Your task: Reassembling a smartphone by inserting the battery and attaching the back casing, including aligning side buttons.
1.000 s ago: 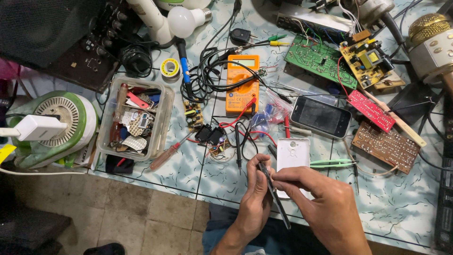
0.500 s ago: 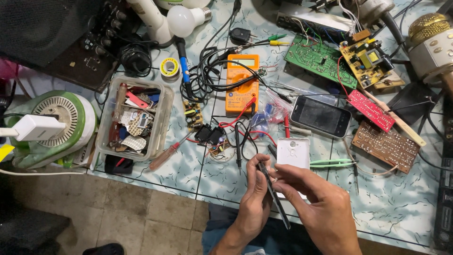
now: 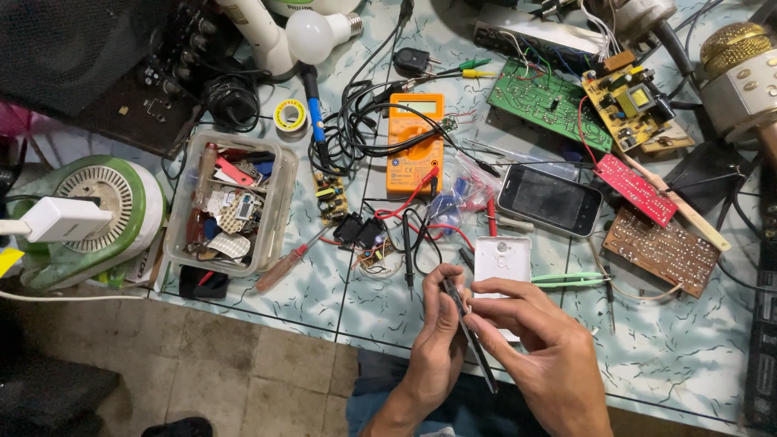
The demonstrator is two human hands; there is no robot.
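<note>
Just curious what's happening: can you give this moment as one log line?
left hand: pinching tiny part | right hand: grip on dark tweezers | white phone back just beyond | tiled table

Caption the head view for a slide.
Both hands, left hand and right hand, grip slim dark tweezers beside a white rectangular phone back.

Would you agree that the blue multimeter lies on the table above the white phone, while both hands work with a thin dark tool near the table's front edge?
Not quite: the multimeter is orange, not blue, as the head view shows. The rest holds: it lies on the table above the white phone, and the left hand and right hand work with a thin dark tool near the front edge.
</note>
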